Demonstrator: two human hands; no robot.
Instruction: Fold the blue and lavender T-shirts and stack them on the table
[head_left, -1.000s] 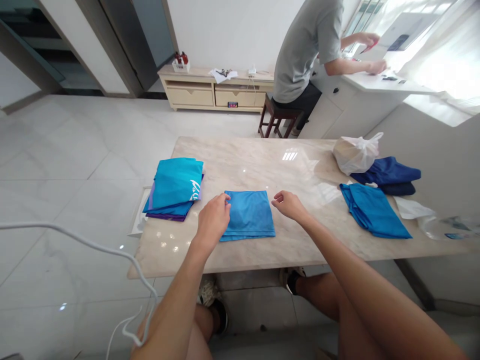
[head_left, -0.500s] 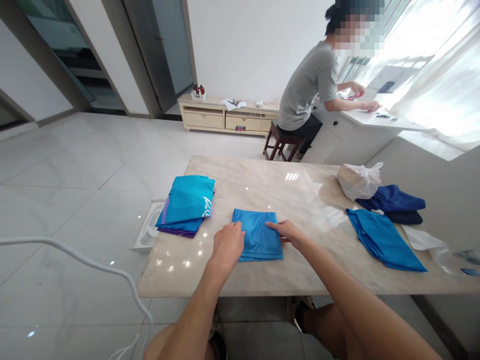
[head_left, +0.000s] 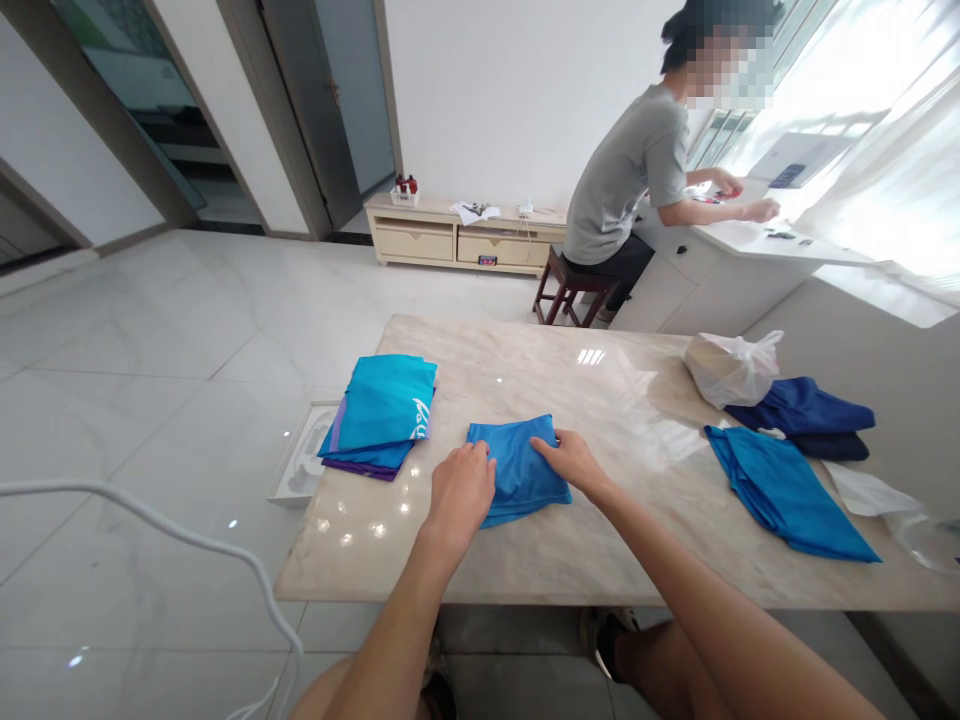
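A folded blue piece of cloth (head_left: pixel 519 470) lies on the marble-topped table (head_left: pixel 615 560) in front of me, its front edge slightly skewed. My left hand (head_left: pixel 463 485) is closed on its left side, fingers curled over the edge. At the right edge, my right hand (head_left: pixel 574 460) pinches the cloth with the thumb on top; the other fingers are partly hidden beneath. To the left sits a stack of folded cloths (head_left: pixel 391 395), turquoise with white lettering on top, blue and purple below. Another blue cloth (head_left: pixel 795 500), loosely folded, lies toward the right end.
A tied white plastic bag (head_left: pixel 731 368) and dark blue cloth (head_left: pixel 814 400) rest at the table's right. Beside the left edge, lower down, is an open white box (head_left: pixel 296 465). A white cable (head_left: pixel 187 535) crosses at left. Beyond, a person (head_left: pixel 626 180) sits on a stool (head_left: pixel 577 285).
The blue cloth has turned slightly, its right side shifting away from me, with my right hand moving the same way. The whole view has shifted a little.
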